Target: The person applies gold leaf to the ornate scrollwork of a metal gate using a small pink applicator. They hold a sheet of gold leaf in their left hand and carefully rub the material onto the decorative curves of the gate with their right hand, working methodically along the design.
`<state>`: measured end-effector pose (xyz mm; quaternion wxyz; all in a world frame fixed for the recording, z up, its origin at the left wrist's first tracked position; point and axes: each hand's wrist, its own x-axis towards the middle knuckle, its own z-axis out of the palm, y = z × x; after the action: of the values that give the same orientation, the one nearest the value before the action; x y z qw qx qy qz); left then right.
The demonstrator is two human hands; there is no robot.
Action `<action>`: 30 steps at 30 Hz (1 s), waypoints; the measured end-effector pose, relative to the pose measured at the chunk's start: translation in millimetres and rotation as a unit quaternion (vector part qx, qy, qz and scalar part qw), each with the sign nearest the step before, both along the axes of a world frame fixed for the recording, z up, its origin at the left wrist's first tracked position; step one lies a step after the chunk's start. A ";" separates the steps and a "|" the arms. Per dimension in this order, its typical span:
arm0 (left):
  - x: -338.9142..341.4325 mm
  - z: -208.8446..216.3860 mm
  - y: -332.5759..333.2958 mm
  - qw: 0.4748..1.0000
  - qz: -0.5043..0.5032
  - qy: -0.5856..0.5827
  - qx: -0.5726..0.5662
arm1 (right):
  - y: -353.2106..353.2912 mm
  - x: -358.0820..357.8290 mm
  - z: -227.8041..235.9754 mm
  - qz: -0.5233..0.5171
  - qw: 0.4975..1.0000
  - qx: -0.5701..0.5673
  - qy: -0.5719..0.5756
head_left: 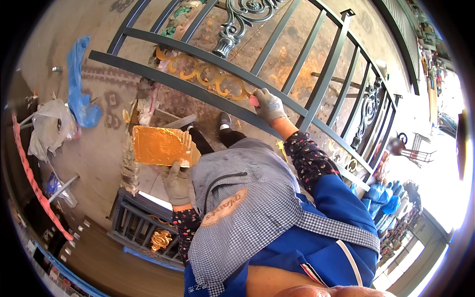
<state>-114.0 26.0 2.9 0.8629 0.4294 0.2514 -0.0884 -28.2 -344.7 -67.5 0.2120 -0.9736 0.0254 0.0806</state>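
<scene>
My left hand [176,187], in a grey work glove, grips the lower edge of a flat board [159,146] coated with wet-looking orange-gold paint. Also gloved, my right hand [269,105] pinches a small pink pad [254,100], sponge-like in look. The pad is at the right end of a row of gold scrollwork [198,74], set between two bars of a dark grey metal railing [188,90]. The left end of that row is gold too. Larger scroll ornaments [235,29] higher on the railing are dark grey.
Paint-stained floor shows under the railing. On the left lie blue plastic film [81,86] and a clear plastic bag [52,128]. Near my left forearm is another dark railing piece [143,222] with a gold ornament [161,240]. Wrapped supports [129,163] stand beside the board.
</scene>
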 end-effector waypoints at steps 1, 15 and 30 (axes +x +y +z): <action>2.5 4.8 0.9 1.000 -0.002 0.003 0.001 | -2.1 -3.9 -2.1 0.006 1.000 0.000 -0.003; 15.0 5.0 -2.3 0.999 -0.023 -0.009 -0.043 | -14.8 -26.0 -8.3 -0.051 0.998 -0.010 0.020; 24.9 -0.5 -2.0 0.999 -0.037 0.014 -0.001 | -23.2 -41.8 -14.3 -0.238 0.971 -0.028 0.020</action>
<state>-89.1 24.0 2.3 0.8561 0.4361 0.2471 -0.1260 -70.0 -367.9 -81.8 0.1971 -0.9433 0.2631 0.0463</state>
